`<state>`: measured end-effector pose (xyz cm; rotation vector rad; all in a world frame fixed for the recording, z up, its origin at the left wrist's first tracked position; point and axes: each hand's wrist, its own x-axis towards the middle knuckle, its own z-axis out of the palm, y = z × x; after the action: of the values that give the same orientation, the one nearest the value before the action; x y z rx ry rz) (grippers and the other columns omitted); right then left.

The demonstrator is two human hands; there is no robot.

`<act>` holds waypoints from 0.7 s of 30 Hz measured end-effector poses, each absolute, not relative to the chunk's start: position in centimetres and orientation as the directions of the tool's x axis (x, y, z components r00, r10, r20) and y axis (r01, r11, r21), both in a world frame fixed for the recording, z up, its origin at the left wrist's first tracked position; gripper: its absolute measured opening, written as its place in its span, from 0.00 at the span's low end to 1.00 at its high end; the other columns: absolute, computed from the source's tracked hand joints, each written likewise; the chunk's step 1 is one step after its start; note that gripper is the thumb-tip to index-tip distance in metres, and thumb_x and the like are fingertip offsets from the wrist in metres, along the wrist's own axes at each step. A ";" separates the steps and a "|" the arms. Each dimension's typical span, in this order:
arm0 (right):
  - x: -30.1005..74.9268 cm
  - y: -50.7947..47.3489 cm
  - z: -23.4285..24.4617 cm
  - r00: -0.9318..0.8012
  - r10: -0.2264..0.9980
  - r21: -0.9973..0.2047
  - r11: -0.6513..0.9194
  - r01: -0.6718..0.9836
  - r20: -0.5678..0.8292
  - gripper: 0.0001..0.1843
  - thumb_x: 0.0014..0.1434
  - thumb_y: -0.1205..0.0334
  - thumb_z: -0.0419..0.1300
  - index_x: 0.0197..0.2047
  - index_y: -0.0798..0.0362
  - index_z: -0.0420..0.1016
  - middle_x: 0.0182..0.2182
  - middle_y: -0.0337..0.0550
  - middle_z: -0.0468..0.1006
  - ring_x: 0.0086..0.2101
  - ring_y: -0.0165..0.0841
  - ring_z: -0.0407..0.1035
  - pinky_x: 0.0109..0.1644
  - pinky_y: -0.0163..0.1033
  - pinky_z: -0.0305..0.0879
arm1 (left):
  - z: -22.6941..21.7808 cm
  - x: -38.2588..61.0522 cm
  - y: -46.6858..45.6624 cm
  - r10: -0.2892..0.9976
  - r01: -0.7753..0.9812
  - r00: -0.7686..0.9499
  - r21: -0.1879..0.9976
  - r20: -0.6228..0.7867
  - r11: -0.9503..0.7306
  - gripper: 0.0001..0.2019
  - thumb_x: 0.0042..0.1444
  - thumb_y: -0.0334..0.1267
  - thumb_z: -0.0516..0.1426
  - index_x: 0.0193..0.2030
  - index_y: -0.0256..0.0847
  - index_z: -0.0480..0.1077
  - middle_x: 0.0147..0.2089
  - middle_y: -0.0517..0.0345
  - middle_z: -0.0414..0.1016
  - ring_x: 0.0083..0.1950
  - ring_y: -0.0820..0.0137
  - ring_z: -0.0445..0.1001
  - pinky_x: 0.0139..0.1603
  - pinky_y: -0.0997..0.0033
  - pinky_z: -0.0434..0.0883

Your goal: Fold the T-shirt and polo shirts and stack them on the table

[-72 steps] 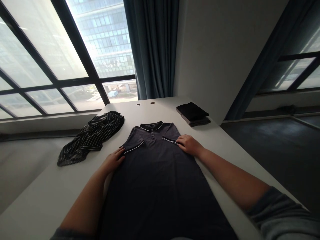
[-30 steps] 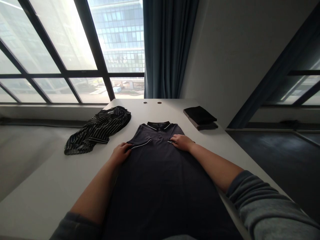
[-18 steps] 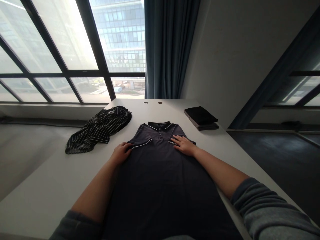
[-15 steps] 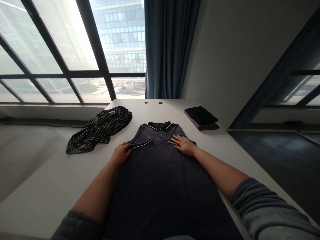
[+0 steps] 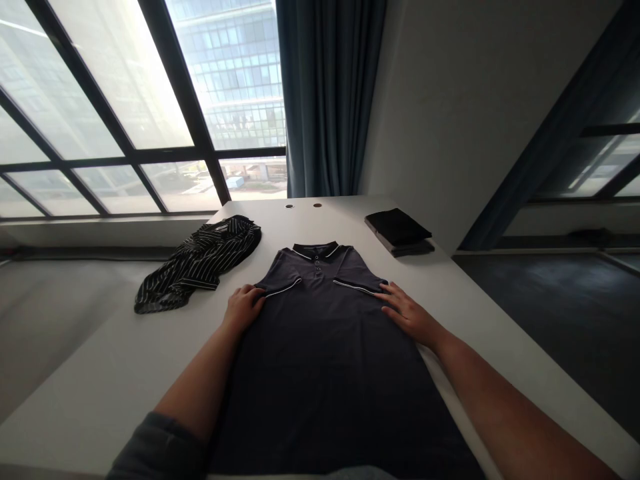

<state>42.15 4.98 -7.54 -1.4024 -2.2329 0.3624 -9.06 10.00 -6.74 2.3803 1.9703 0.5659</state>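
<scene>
A dark grey polo shirt (image 5: pixel 330 353) lies face up and spread flat on the white table, with its black collar (image 5: pixel 316 251) pointing away from me. White piping edges the collar and both short sleeves, which lie folded in over the front. My left hand (image 5: pixel 245 308) rests at the shirt's left edge beside the sleeve cuff, fingers laid on the cloth. At the right edge, next to the other cuff, my right hand (image 5: pixel 406 311) touches the fabric with its fingers spread. The hem runs toward my body at the bottom of the view.
A crumpled black shirt with white stripes (image 5: pixel 200 263) lies to the left on the white table (image 5: pixel 135 373). Folded dark clothes (image 5: pixel 399 228) form a small stack at the back right. Beyond the table are windows and a blue curtain (image 5: pixel 330 100).
My right hand has slid outward from on top of the right sleeve to the shirt's edge. My left hand stays in place. The view has shifted slightly.
</scene>
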 end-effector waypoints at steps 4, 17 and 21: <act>42.2 4.1 -7.2 -0.372 0.881 -0.467 0.470 0.749 0.290 0.25 0.72 0.44 0.54 0.64 0.44 0.78 0.71 0.48 0.68 0.74 0.50 0.51 0.76 0.64 0.53 | -5.5 -6.1 10.9 0.932 0.956 0.211 0.138 0.294 -0.260 0.16 0.69 0.46 0.55 0.57 0.47 0.78 0.57 0.49 0.78 0.59 0.51 0.74 0.60 0.51 0.70; 42.3 4.7 -6.5 -0.363 0.870 -0.452 0.485 0.749 0.332 0.22 0.72 0.50 0.54 0.61 0.46 0.80 0.65 0.51 0.74 0.67 0.49 0.63 0.72 0.60 0.61 | -5.2 1.4 16.2 0.947 0.949 0.265 0.127 0.182 -0.290 0.12 0.71 0.41 0.53 0.51 0.44 0.77 0.50 0.48 0.79 0.51 0.58 0.79 0.50 0.63 0.71; 42.2 5.1 -6.8 -0.375 0.865 -0.474 0.498 0.726 0.334 0.22 0.71 0.50 0.55 0.60 0.47 0.80 0.64 0.51 0.75 0.65 0.48 0.66 0.72 0.59 0.61 | -5.4 1.9 16.4 0.956 0.960 0.215 0.134 0.199 -0.244 0.12 0.71 0.40 0.51 0.50 0.42 0.76 0.50 0.46 0.78 0.50 0.58 0.79 0.49 0.63 0.71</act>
<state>42.15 5.11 -6.80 -1.3025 -2.1999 0.3352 1.87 16.40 -5.45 2.4622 1.9425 0.3805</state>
